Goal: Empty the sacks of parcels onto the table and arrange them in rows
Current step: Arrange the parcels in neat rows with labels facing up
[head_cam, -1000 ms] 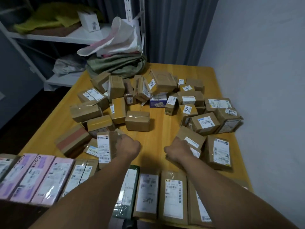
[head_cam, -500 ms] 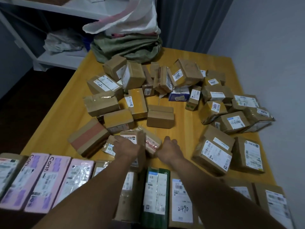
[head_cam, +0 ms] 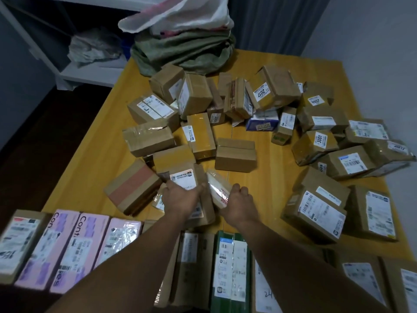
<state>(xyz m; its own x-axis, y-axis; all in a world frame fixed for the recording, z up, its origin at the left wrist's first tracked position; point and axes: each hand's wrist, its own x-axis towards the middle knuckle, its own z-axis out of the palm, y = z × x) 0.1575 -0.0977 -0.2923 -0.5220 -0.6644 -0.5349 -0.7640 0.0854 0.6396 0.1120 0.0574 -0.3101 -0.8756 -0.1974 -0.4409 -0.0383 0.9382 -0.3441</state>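
At lower centre of the frame my left hand [head_cam: 180,201] gripped a brown parcel [head_cam: 184,175] with a white label, thumb and fingers clamped on its sides. Just right of it my right hand [head_cam: 240,203] held a small tape-wrapped packet [head_cam: 217,188], fingers curled round its far edge. Both parcels sat on the yellow table [head_cam: 94,168], at the near edge of a loose heap of cardboard boxes [head_cam: 234,158] filling the middle. Along the bottom edge lay a row of parcels [head_cam: 191,247], with pink boxes [head_cam: 67,249] at left and a green box [head_cam: 232,267] at centre. Crumpled sacks [head_cam: 182,53] lay at top centre.
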